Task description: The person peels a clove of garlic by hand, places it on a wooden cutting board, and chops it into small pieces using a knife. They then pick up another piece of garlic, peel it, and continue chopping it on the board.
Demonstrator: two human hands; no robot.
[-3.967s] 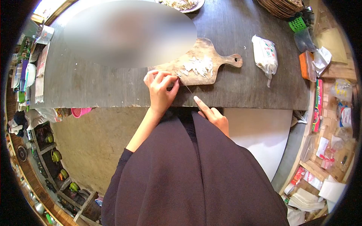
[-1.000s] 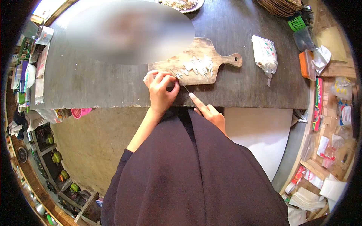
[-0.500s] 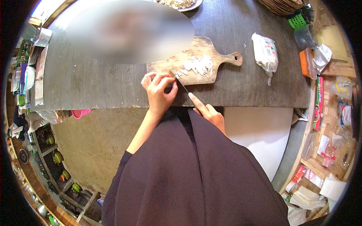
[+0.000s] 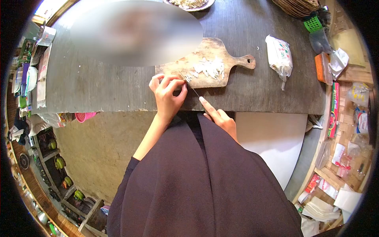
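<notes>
A wooden cutting board with a handle lies near the table's front edge. Small white cut strips are scattered over it, a few of them right beside the knife blade. My right hand is closed round the handle of a knife, index finger stretched along it. The blade points up and left onto the board. At the board's front left corner, my left hand has its fingers curled and pinched against the blade's left side. Whatever sits under those fingertips is hidden.
A white plastic packet lies right of the board on the dark table. At the back is a plate of pale shredded food. A large blurred patch hides the table's upper left. Shelves with many items line both sides.
Both hands and the knife keep nearly the same pose at the board. The whole view has shifted very slightly.
</notes>
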